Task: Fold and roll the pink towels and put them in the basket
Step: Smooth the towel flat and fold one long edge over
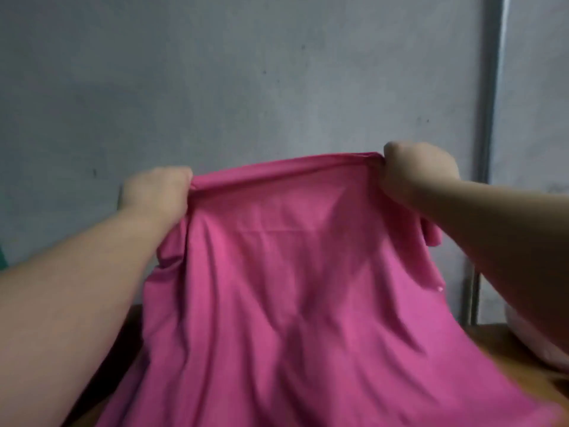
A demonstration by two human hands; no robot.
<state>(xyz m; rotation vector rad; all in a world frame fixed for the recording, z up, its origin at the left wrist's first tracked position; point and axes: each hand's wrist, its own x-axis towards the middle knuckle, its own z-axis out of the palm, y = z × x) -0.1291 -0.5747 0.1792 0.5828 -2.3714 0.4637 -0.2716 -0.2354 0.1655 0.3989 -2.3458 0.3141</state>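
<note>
A pink towel (277, 288) hangs spread out in front of me, held up in the air by its top edge. My left hand (157, 192) grips the top left corner. My right hand (415, 171) grips the top right corner, a little higher. The top edge is pulled taut between the two hands and the cloth drapes down and toward me, filling the lower middle of the view. The basket is not in view.
A grey wall (246, 72) fills the background, with a vertical metal post (488, 118) at the right. A wooden table surface (505, 359) shows at the lower right, with a whitish object (535, 343) on it partly behind my right forearm.
</note>
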